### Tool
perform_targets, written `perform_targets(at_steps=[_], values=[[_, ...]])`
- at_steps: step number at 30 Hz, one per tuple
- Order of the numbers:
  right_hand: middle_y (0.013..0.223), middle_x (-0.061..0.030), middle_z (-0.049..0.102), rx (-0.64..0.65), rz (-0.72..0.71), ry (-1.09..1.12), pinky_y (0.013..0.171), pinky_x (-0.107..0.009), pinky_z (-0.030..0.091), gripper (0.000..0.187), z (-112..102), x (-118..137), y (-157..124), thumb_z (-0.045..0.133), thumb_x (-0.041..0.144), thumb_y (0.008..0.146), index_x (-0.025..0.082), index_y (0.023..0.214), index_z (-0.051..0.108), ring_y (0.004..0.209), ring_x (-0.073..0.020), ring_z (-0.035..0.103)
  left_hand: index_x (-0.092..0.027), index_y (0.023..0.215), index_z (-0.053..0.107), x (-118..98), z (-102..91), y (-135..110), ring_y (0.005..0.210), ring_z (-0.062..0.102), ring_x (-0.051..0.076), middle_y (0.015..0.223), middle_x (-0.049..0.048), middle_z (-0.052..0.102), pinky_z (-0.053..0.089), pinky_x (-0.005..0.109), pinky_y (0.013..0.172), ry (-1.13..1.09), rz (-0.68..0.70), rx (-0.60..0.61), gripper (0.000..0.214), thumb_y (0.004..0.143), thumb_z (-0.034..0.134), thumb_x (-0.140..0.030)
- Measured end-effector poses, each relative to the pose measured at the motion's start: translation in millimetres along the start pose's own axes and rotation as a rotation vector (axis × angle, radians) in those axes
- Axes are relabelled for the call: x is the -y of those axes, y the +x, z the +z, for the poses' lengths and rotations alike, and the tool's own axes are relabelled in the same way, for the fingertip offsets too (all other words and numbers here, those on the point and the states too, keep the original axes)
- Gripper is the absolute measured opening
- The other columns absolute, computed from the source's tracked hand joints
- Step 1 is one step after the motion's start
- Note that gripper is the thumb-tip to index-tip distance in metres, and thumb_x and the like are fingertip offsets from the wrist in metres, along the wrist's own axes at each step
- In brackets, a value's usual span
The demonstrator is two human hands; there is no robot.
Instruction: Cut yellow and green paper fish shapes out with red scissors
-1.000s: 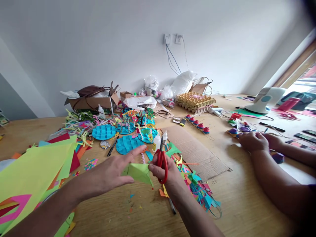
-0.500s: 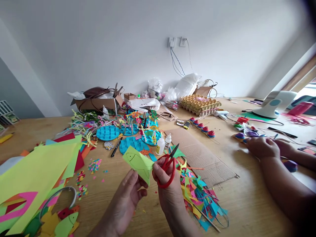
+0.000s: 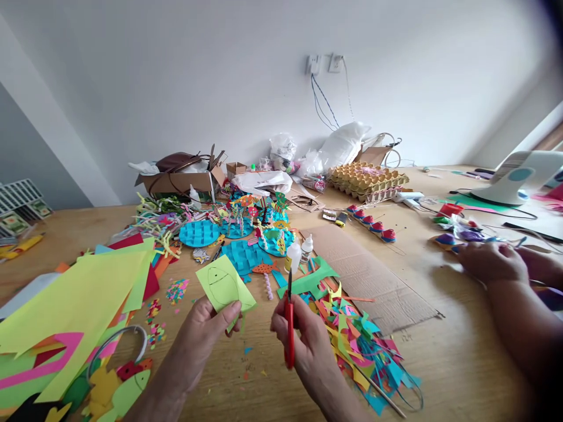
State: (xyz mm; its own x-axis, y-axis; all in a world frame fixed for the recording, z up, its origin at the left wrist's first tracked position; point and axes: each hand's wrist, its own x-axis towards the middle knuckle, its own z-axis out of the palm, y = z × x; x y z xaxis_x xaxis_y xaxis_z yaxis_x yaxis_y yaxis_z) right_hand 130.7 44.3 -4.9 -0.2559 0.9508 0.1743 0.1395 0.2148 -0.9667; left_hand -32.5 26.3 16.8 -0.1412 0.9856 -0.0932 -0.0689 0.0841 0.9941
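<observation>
My left hand [image 3: 206,328] pinches a light green paper piece [image 3: 224,284] with a fish outline drawn on it, held upright above the wooden table [image 3: 440,363]. My right hand [image 3: 303,337] grips red-handled scissors [image 3: 289,328], blades pointing up and closed, a short gap to the right of the paper. A heap of coloured paper scraps [image 3: 356,346] lies just right of my right hand.
Large yellow-green sheets [image 3: 74,305] cover the left. Blue woven paper discs [image 3: 244,255], glue bottles [image 3: 294,255], a flat cardboard sheet [image 3: 365,275] and egg trays [image 3: 365,179] lie further back. Another person's hands [image 3: 497,264] work at the right near a white fan [image 3: 514,176].
My left hand has turned the green paper upright and drawn it left, away from the scissors. The scissors have swung to point straight up with blades closed. The view has shifted left.
</observation>
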Motion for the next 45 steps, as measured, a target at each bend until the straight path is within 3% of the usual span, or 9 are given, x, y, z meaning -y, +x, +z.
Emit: perform_targets(at_steps=[4,8,17,30,35,45], values=[[0.053,0.0035,0.04,0.279,0.079,-0.076,0.046,-0.023,0.026,0.029,-10.6,9.5,-15.5,0.038,0.035,0.084,0.019,0.059,0.041,0.05,-0.0108,0.037,-0.018,0.069,0.064,-4.0,-3.4,-1.5,0.058,0.056,0.016,0.059,0.0012,0.064,0.043,0.025,0.053,-0.003,-0.018,0.035,0.015,0.071,0.064,-0.033],[0.047,0.0041,0.036,0.383,0.167,-0.186,0.044,-0.024,0.02,0.031,-9.2,5.7,-22.8,0.037,0.034,0.08,0.019,0.053,0.037,0.046,-0.0102,0.033,-0.018,0.071,0.065,-6.0,-4.6,-1.3,0.062,0.058,0.016,0.063,0.0017,0.067,0.046,0.026,0.06,-0.047,-0.017,0.073,0.013,0.074,0.063,-0.03],[0.046,0.0042,0.036,0.435,0.193,-0.176,0.043,-0.024,0.019,0.026,-6.9,0.7,-20.9,0.037,0.03,0.078,0.019,0.054,0.038,0.047,-0.0101,0.034,-0.018,0.077,0.068,-6.5,-7.5,-0.9,0.067,0.063,0.016,0.07,0.0026,0.071,0.051,0.027,0.064,-0.224,-0.151,0.173,0.009,0.075,0.064,-0.025],[0.043,0.0073,0.034,0.517,0.384,0.034,0.036,-0.016,0.023,0.028,-12.7,4.4,-19.6,0.044,0.036,0.081,0.017,0.06,0.045,0.038,-0.0066,0.033,-0.016,0.079,0.069,-9.0,-8.0,-2.4,0.065,0.065,0.016,0.071,0.0032,0.071,0.052,0.026,0.061,-0.277,-0.174,0.272,0.008,0.075,0.066,-0.023],[0.043,0.0078,0.032,0.542,0.358,0.048,0.036,-0.017,0.022,0.03,-15.6,1.9,-19.8,0.044,0.037,0.083,0.018,0.061,0.044,0.037,-0.0063,0.031,-0.015,0.081,0.069,-8.3,-9.4,-0.8,0.067,0.065,0.016,0.074,0.0044,0.072,0.052,0.026,0.063,-0.268,-0.172,0.315,0.009,0.076,0.064,-0.022],[0.047,0.0072,0.028,0.557,0.234,-0.159,0.041,-0.021,0.016,0.028,-23.9,2.3,-19.8,0.041,0.028,0.086,0.017,0.06,0.042,0.043,-0.0061,0.029,-0.016,0.084,0.069,-2.1,-11.0,2.0,0.067,0.064,0.015,0.075,0.0031,0.071,0.052,0.026,0.063,-0.294,-0.185,0.333,0.01,0.077,0.064,-0.021]])
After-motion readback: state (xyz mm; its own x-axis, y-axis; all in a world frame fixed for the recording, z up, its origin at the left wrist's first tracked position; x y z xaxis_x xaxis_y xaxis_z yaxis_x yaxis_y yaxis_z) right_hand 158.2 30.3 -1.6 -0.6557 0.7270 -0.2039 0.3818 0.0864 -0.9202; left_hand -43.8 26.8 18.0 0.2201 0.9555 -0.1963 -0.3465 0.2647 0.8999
